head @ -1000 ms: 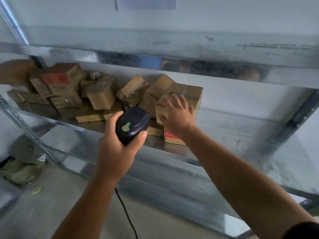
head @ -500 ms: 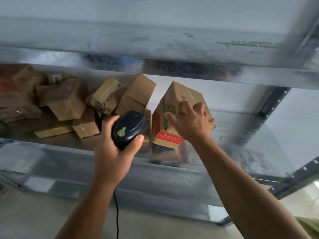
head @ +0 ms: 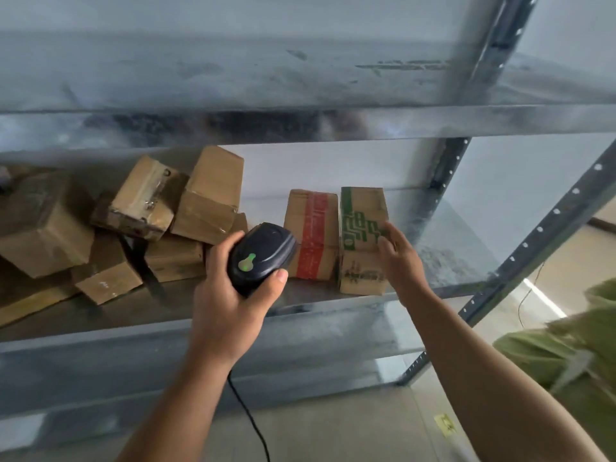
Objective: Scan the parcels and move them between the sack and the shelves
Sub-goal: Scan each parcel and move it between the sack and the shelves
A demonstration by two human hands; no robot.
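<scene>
My left hand (head: 226,315) grips a black handheld scanner (head: 261,256) with a green-lit button, held in front of the shelf. On the metal shelf (head: 333,310) stands an upright cardboard parcel with green print (head: 361,228). My right hand (head: 398,261) is at that parcel's right side, its loosely bent fingers touching the edge. Directly to its left stands a parcel with red tape (head: 311,235). Part of a green sack (head: 566,348) shows at the lower right.
A jumble of brown cardboard parcels (head: 133,215) fills the shelf's left half. Another metal shelf (head: 300,121) runs close above. Perforated steel uprights (head: 533,235) frame the right end. The scanner's black cable (head: 250,418) hangs down toward the floor.
The green-printed parcel went from tilted in my right hand to standing upright on the shelf, and my fingers have loosened from it. The view shifted right; the sack came into sight.
</scene>
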